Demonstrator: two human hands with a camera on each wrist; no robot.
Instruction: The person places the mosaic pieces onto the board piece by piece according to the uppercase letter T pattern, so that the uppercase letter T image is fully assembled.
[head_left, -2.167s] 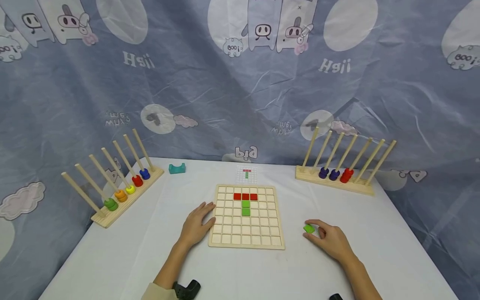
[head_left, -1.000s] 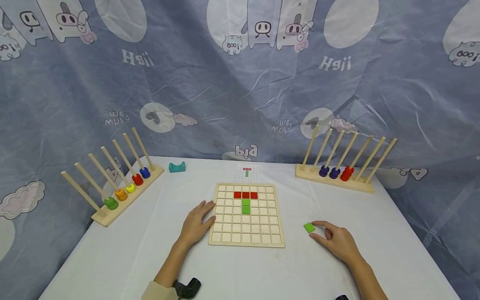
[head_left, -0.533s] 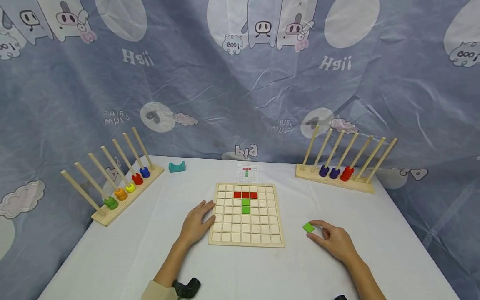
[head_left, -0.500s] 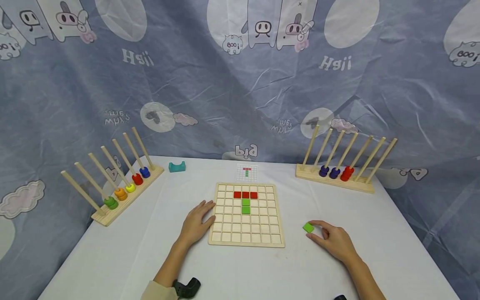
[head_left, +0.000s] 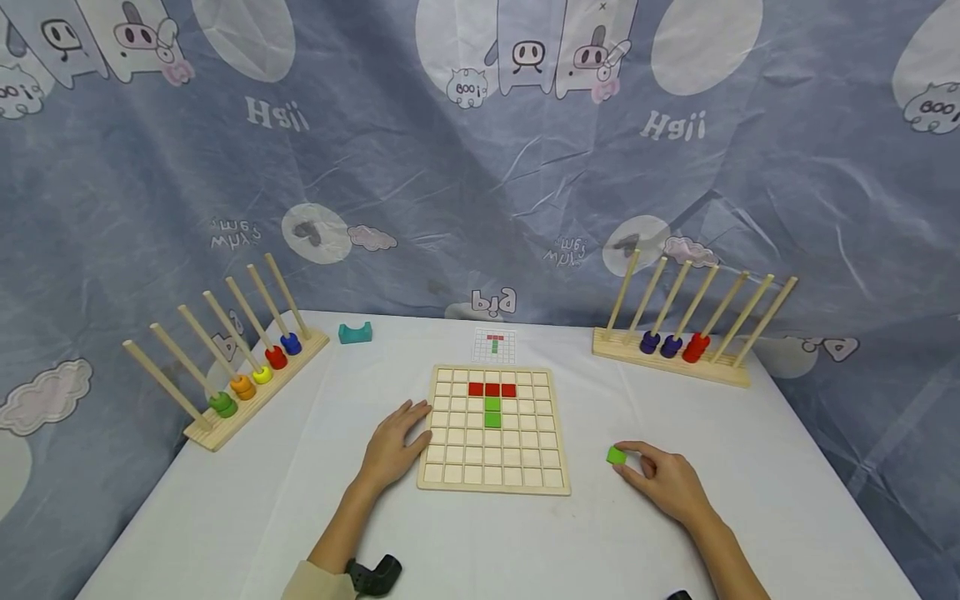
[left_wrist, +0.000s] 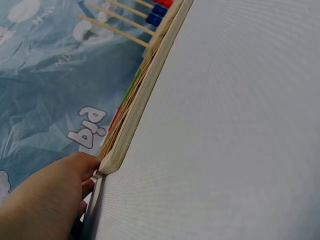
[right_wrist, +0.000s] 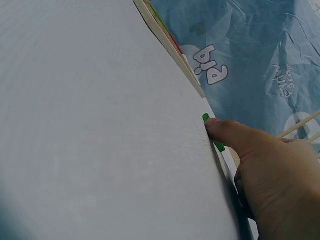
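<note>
In the head view my right hand (head_left: 667,482) pinches a small green square tile (head_left: 616,456) between thumb and finger, right of the board. The tile (right_wrist: 219,146) shows edge-on under a finger in the right wrist view. My left hand (head_left: 388,448) rests with relaxed fingers against the left edge of a wooden grid board (head_left: 453,457); in the left wrist view its thumb meets the board's corner (left_wrist: 111,165). On the board, a row of red tiles (head_left: 492,390) lies above two green tiles (head_left: 492,412), forming a T.
Behind the board lies a grid card (head_left: 482,353) printed with a red and green T. Wooden peg racks with coloured beads stand at left (head_left: 258,400) and right (head_left: 720,371). A teal curved block (head_left: 356,334) sits at the back left.
My right fingers were drawn back from the flat green tile a second ago; they have moved left and now pinch it, and it looks tilted. The left hand stays at the board.
</note>
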